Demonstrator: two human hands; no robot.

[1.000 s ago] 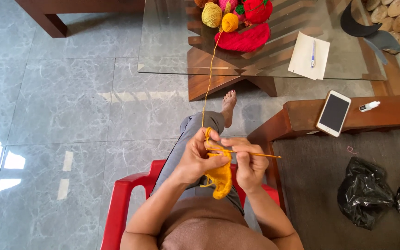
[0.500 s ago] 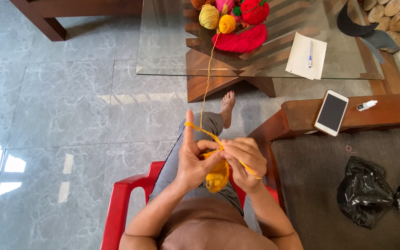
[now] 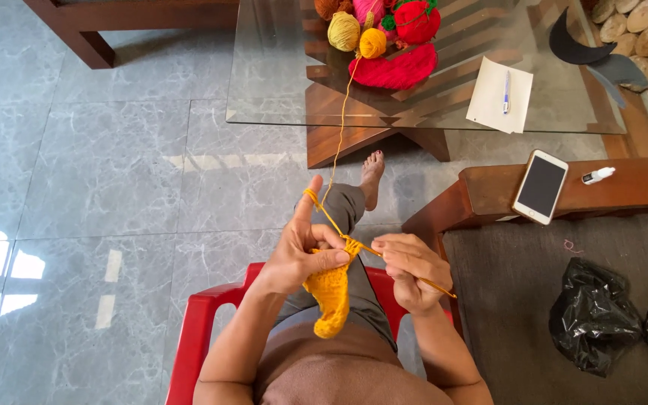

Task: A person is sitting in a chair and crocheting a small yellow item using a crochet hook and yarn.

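My left hand (image 3: 303, 253) pinches the top of a small orange crocheted piece (image 3: 329, 292) that hangs over my lap. Orange yarn (image 3: 337, 142) is wrapped over the raised left forefinger and runs up to an orange yarn ball (image 3: 373, 43) on the glass table (image 3: 279, 90). My right hand (image 3: 412, 271) grips a thin orange crochet hook (image 3: 433, 285), whose tip meets the piece's upper edge next to the left thumb. I sit on a red plastic chair (image 3: 196, 337) with one leg crossed.
Several yarn balls and a red knitted piece (image 3: 395, 69) lie on the table, with a paper sheet and pen (image 3: 499, 94). A wooden bench arm at right holds a phone (image 3: 540, 186) and a small white tube (image 3: 598, 175). Black plastic bags (image 3: 594, 315) lie on its dark cushion.
The hook has drawn back to the right and tilted down. My left forefinger stays raised with the yarn over it, and the orange piece now hangs lower and more spread out.
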